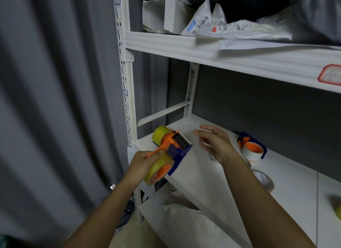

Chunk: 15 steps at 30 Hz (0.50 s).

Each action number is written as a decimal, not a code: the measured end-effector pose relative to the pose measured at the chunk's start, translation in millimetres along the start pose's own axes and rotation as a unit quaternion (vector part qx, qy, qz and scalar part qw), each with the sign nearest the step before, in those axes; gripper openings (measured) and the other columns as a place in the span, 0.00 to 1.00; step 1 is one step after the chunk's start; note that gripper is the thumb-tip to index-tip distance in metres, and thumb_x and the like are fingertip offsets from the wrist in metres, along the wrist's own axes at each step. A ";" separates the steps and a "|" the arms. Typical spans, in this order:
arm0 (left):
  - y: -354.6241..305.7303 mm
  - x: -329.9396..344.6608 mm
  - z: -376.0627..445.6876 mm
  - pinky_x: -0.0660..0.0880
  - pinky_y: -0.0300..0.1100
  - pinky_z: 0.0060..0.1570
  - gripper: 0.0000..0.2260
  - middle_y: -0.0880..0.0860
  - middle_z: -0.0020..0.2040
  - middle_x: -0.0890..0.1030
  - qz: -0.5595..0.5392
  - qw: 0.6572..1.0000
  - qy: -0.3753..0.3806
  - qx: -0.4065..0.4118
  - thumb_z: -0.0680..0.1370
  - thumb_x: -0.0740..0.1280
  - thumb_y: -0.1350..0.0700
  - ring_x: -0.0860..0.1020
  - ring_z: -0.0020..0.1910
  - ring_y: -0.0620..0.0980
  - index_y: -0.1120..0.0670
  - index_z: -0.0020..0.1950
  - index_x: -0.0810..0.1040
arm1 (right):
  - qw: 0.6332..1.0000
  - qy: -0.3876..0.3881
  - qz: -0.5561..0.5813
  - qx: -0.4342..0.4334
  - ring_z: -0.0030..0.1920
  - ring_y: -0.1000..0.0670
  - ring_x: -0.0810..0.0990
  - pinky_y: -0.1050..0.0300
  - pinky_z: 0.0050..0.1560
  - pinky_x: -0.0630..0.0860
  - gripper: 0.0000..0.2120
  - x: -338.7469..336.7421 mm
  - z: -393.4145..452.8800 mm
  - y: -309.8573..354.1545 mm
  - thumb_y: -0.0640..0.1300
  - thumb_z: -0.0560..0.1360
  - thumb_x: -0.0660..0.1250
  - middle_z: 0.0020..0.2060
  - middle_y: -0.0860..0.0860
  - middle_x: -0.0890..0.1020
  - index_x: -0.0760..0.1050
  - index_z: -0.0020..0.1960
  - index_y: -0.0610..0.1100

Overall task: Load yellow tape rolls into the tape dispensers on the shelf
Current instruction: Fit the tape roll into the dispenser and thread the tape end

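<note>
Yellow roll [158, 169] sits on the orange-and-blue dispenser [173, 148], gripped by the left hand [145, 163] at the shelf [203, 166] front edge; right hand [215, 144] hovers relaxed, holding nothing; a second dispenser [251, 146] lies further right; best steady the body, then thread tape squarely toward the blade.

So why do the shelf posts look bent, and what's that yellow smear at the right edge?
Head view: the wide-angle lens bows the white metal shelf post and stretches the edges. The yellow smear is too blurred to identify. Lighting is dim and soft, without glare. The left hand gripping the orange-and-blue tape dispenser looks fairly sharp; the open right hand is slightly soft.
</note>
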State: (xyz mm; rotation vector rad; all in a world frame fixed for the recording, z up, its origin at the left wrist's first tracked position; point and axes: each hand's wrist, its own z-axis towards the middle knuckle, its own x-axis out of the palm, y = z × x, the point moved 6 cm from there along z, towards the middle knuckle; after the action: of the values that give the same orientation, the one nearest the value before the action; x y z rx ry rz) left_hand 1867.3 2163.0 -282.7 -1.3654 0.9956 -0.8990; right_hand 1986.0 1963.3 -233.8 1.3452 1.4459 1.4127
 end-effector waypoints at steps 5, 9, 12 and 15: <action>-0.2 -2.6 -1.2 0.76 0.35 0.28 0.13 0.53 0.28 0.82 0.003 1.000 -0.004 -0.003 0.76 0.68 0.53 0.79 0.26 0.47 0.57 0.35 0.80 | 0.998 -0.032 0.054 0.007 0.48 0.52 0.80 0.63 0.39 0.79 0.15 5.4 -1.0 -9.5 0.38 0.66 0.76 0.46 0.48 0.82 0.79 0.51 0.46; 5.2 -1.7 -1.8 0.76 0.35 0.27 0.13 0.53 0.28 0.82 0.014 1.000 -0.005 -0.011 0.76 0.68 0.52 0.79 0.26 0.47 0.57 0.34 0.80 | 0.993 -0.062 0.097 0.039 0.45 0.52 0.80 0.63 0.35 0.79 0.16 7.3 -0.7 -26.3 0.36 0.67 0.75 0.46 0.47 0.82 0.78 0.53 0.43; 14.6 -0.1 -3.4 0.77 0.37 0.30 0.13 0.54 0.29 0.82 0.012 1.000 -0.002 -0.027 0.76 0.68 0.52 0.80 0.27 0.48 0.56 0.33 0.81 | 0.988 -0.073 0.123 0.066 0.43 0.52 0.80 0.64 0.34 0.78 0.13 7.9 0.6 -39.7 0.34 0.69 0.73 0.46 0.46 0.82 0.77 0.52 0.42; 19.8 -3.7 -5.2 0.76 0.37 0.30 0.13 0.52 0.28 0.82 0.002 0.999 -0.009 -0.032 0.77 0.67 0.53 0.80 0.27 0.46 0.57 0.34 0.81 | 0.979 -0.124 0.140 0.080 0.38 0.52 0.78 0.63 0.34 0.78 0.06 -8.4 -0.1 -49.5 0.34 0.73 0.69 0.40 0.47 0.79 0.77 0.49 0.41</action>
State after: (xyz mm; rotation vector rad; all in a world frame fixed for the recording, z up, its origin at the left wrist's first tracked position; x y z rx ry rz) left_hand 1860.1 2165.2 -302.1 -1.4233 1.0210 -0.8575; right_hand 1977.8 1961.8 -283.3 1.8151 1.2616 1.2608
